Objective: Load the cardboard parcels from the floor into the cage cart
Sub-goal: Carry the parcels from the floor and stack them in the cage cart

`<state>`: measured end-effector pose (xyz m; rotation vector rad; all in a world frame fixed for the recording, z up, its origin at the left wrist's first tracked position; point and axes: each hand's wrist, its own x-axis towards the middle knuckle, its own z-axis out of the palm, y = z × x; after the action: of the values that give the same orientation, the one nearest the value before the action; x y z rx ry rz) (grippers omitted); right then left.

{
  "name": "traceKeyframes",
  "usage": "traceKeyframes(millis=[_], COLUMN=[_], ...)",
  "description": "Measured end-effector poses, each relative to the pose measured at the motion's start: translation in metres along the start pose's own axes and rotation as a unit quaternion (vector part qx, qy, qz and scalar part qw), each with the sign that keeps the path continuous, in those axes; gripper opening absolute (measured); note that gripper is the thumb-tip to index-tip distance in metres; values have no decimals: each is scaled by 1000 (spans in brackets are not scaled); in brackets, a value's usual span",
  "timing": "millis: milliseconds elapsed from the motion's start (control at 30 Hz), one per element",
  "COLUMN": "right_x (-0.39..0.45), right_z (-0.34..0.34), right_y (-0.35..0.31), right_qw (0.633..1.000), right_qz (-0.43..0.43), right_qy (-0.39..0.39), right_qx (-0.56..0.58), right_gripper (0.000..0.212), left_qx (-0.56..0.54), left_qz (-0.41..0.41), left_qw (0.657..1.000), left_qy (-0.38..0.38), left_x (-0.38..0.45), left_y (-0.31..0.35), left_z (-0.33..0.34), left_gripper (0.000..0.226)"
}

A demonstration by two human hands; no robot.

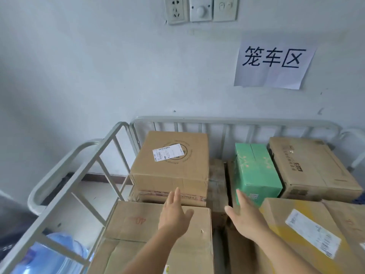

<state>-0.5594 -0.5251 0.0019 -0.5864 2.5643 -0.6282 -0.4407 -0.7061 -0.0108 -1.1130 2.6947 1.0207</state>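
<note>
The grey metal cage cart (233,122) stands against the wall and holds several cardboard parcels. A brown box with a white label (171,161) sits at the back left, on top of another box. In front of it lies a box marked "40" (138,224). A green box (256,171) stands right of centre, a large brown box (312,169) at the back right, and a yellow-taped box with a label (308,234) at the front right. My left hand (173,212) hovers open above the "40" box. My right hand (245,216) is open over the gap between the boxes.
The cart's left side rail (79,175) runs diagonally toward me. A blue water jug (51,254) sits outside it at the lower left. A paper sign (274,64) and wall sockets (201,8) hang on the white wall behind.
</note>
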Motion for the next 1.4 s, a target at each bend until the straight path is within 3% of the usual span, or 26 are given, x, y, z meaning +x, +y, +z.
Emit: traceKeyframes(millis=[367, 500, 633, 800, 1033, 1400], right_x=[29, 61, 100, 139, 188, 231], right_z=[38, 39, 41, 47, 54, 55], right_y=[-90, -106, -115, -115, -132, -143], right_qw=[998, 993, 978, 958, 950, 948], right_qz=[20, 64, 120, 181, 160, 150], right_qy=[-24, -24, -4, 3, 25, 20], right_qx=[60, 101, 173, 222, 267, 280], right_gripper=[77, 77, 77, 70, 65, 66], left_qx=[-18, -73, -99, -111, -149, -134], left_qz=[-55, -81, -110, -136, -151, -129], left_qw=[997, 992, 986, 982, 969, 974], left_qy=[46, 62, 78, 70, 126, 129], left_x=[54, 85, 121, 162, 214, 250], left_y=[-84, -85, -88, -91, -94, -101], left_z=[-89, -106, -112, -111, -119, -119], left_gripper=[81, 76, 56, 64, 63, 65])
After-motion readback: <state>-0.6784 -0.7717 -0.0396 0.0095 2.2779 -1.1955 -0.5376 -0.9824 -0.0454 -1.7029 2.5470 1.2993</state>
